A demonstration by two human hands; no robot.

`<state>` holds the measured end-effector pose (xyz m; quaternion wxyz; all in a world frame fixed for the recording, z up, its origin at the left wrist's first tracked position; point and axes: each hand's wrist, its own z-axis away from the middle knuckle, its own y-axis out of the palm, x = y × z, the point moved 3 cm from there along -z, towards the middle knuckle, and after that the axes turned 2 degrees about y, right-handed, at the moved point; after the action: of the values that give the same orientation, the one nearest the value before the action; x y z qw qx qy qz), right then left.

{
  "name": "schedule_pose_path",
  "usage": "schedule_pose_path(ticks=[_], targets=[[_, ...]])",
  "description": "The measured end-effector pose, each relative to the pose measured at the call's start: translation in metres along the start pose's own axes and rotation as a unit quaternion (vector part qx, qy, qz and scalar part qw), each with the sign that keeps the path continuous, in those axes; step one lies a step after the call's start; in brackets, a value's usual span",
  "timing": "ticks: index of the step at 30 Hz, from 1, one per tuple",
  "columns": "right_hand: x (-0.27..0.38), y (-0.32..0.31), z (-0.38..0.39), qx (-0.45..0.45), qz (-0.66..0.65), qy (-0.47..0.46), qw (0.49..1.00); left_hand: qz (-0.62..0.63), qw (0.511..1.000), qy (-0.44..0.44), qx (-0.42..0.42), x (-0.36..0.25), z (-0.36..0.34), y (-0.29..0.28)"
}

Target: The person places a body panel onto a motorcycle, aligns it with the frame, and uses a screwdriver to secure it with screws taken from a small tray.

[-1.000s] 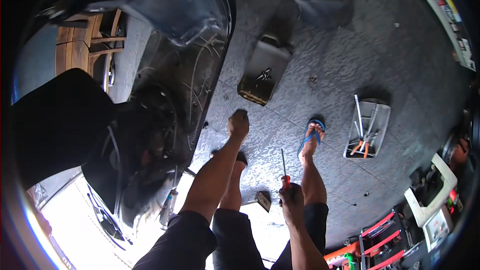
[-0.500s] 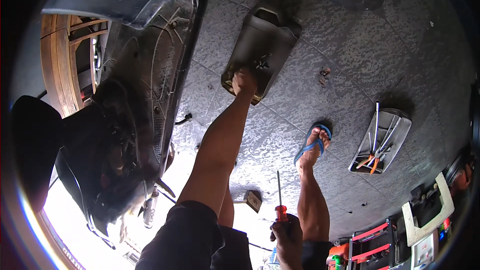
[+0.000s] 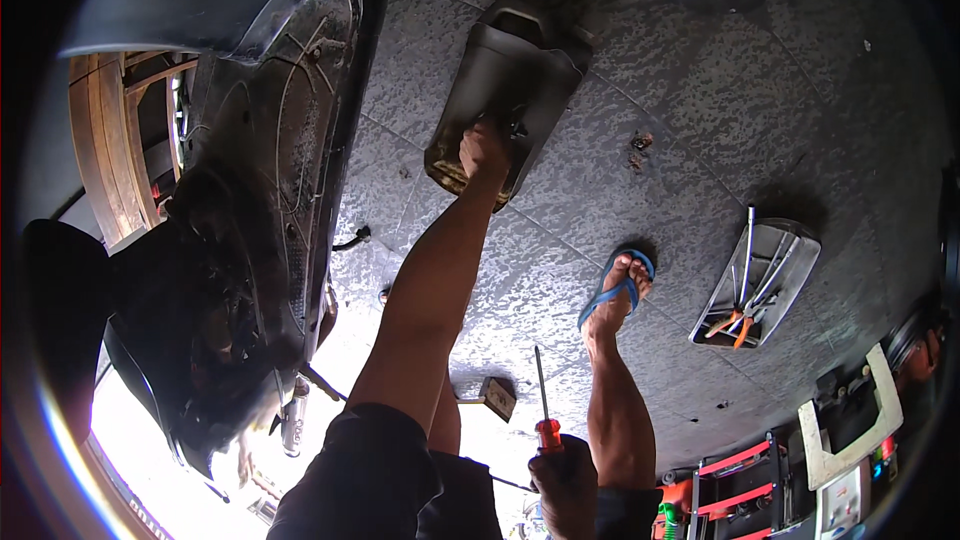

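On the floor ahead lies a long black plastic tray-like part [image 3: 534, 64] with a cut-out at its far end. My left hand [image 3: 484, 150] is over its near half, fingers closed; what they hold, if anything, is hidden. Beside those fingers, small dark pieces [image 3: 517, 123] lie in the part, too small to name. Low in the picture, my right hand [image 3: 566, 485] is wrapped round a screwdriver [image 3: 547, 432] with a red handle. Its thin shaft points up and away from me, touching nothing.
To the left stands a scooter-like vehicle with a dark body panel [image 3: 310, 170]. A grey tray [image 3: 765, 285] of hand tools lies right of my sandalled foot [image 3: 615, 295]. A small block-shaped thing [image 3: 497, 398] sits between my legs. Red racks [image 3: 735, 485] stand at lower right.
The whole scene has shifted slightly left in the picture. My left hand stays closed over the black part, and the screwdriver remains in my right hand.
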<state>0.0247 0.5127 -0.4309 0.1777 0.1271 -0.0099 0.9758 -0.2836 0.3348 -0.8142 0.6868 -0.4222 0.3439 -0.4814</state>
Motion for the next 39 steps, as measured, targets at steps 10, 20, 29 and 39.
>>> schedule_pose_path(ticks=[10, 20, 29, 39], targets=[[-0.008, -0.003, -0.007, -0.012, -0.074, 0.007, 0.997, 0.176, 0.981, -0.057, -0.058, -0.015, 0.032, -0.025], [0.012, -0.009, 0.007, -0.091, 0.100, -0.240, 0.961, 0.509, 0.828, -0.180, 0.155, 0.026, 0.256, -0.174], [0.124, 0.036, 0.236, 0.111, 0.318, -0.306, 0.891, 0.857, 0.408, -0.104, 0.296, 0.091, 0.360, -0.430], [0.171, 0.178, 0.418, 0.199, 0.476, -0.493, 0.700, 0.947, 0.283, -0.033, 0.151, 0.196, 0.431, -0.631]])
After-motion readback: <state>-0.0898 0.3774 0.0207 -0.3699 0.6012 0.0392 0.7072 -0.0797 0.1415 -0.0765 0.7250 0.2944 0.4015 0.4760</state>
